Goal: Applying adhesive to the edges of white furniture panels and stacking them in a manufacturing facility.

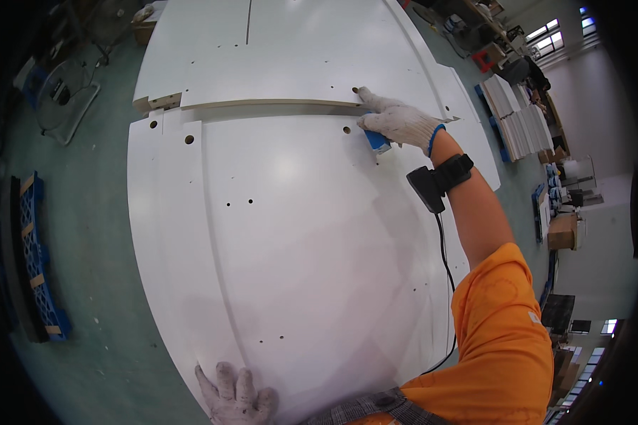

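Observation:
In front of me lies a large white panel (319,234) with drilled holes. Beyond it is a second white panel (283,67), whose pale unpainted edge faces me across a narrow gap. My right hand (403,124), in a white knit glove with a blue cuff, is at that edge. It grips a small blue block (378,142) from above; most of the block is hidden under the hand, so its exact kind does not show. My left hand (237,398), also gloved, rests with fingers spread on the near left part of the near panel.
A black strap with a box (439,183) sits on my right forearm, its cable trailing down over the panel. Blue pallets (37,255) stand on the green floor at the left, near a fan (65,92). At the right are stacked white boards (517,117) and cartons (563,231).

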Motion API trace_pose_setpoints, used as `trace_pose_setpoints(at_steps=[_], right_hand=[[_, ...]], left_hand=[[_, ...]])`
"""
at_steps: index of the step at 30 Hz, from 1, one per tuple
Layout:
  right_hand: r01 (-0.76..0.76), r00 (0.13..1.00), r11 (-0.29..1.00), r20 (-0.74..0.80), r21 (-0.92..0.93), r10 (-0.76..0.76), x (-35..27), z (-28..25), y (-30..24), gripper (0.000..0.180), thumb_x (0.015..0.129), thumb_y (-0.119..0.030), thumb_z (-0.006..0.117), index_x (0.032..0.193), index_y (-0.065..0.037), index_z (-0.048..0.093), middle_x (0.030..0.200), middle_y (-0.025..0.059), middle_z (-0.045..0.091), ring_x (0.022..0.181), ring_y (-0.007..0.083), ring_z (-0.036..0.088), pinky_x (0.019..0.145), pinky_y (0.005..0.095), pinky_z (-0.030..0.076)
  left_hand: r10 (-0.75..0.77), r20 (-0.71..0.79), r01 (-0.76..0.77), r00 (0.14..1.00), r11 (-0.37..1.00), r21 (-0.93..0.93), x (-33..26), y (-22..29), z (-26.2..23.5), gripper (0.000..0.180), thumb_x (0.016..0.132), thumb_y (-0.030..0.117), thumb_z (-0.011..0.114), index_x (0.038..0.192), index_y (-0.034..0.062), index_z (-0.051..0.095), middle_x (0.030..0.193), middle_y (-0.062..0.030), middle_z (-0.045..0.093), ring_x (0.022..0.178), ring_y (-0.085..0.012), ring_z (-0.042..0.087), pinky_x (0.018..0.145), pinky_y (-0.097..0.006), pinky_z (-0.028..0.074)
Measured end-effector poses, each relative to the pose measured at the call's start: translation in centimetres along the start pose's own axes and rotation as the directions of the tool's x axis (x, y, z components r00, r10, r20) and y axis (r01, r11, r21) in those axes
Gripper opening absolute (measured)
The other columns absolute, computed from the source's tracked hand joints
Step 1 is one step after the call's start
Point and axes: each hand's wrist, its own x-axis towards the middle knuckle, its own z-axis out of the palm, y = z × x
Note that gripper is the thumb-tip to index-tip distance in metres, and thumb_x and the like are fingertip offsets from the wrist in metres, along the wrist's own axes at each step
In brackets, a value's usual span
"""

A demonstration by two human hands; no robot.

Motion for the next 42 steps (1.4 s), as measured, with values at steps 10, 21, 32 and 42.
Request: trace_pose_setpoints(at_steps=[10, 21, 32, 42], right_hand=[[-0.027, 1.0, 0.914, 0.003, 0.406, 0.028, -0.2, -0.3, 0.2, 0.059, 0.088, -0.035, 0.057, 0.141, -0.013, 0.044, 0.099, 0.0088, 0.059, 0.071, 0.0113, 0.054, 0.056, 0.0236, 0.047], [0.325, 0.925, 0.671, -0.075, 0.667, -0.373, -2.9, 2.9, 2.9, 0.046, 0.094, -0.032, 0.046, 0.136, -0.013, 0.05, 0.104, 0.0061, 0.059, 0.074, 0.0127, 0.054, 0.055, 0.0216, 0.048], [-0.11, 0.99, -0.2, 0.09, 0.974, -0.11, -6.9, 5.2, 8.3, 0.037, 0.096, -0.031, 0.047, 0.125, -0.009, 0.057, 0.091, 0.0009, 0.055, 0.072, 0.0074, 0.055, 0.059, 0.0201, 0.048], [0.086, 0.996, -0.258, -0.09, 0.962, -0.003, -6.4, 5.3, 11.0, 0.033, 0.096, -0.03, 0.05, 0.119, -0.006, 0.057, 0.087, 0.0024, 0.057, 0.074, 0.0115, 0.056, 0.062, 0.0224, 0.046]], left_hand=[[-0.014, -0.003, 0.014, 1.0, 1.0, 0.022, 0.0, -0.1, -0.2, 0.069, 0.08, 0.022, 0.069, 0.142, 0.0103, 0.038, 0.153, -0.0132, 0.024, 0.136, -0.0393, 0.03, 0.101, -0.07, 0.024], [0.005, 0.039, -0.01, 0.999, 0.993, 0.117, -0.4, -0.1, 0.5, 0.073, 0.078, 0.023, 0.067, 0.143, 0.0111, 0.035, 0.146, -0.0182, 0.034, 0.13, -0.0465, 0.035, 0.098, -0.071, 0.028], [0.059, 0.064, -0.072, 0.996, 0.971, 0.228, 0.2, 1.5, -1.0, 0.066, 0.079, 0.027, 0.066, 0.138, 0.008, 0.043, 0.138, -0.026, 0.041, 0.131, -0.0472, 0.033, 0.107, -0.065, 0.023], [0.016, 0.045, -0.026, 0.999, 0.968, 0.251, -0.6, 0.7, 0.2, 0.066, 0.081, 0.03, 0.064, 0.139, 0.0081, 0.041, 0.141, -0.0258, 0.038, 0.131, -0.0467, 0.033, 0.109, -0.061, 0.022]])
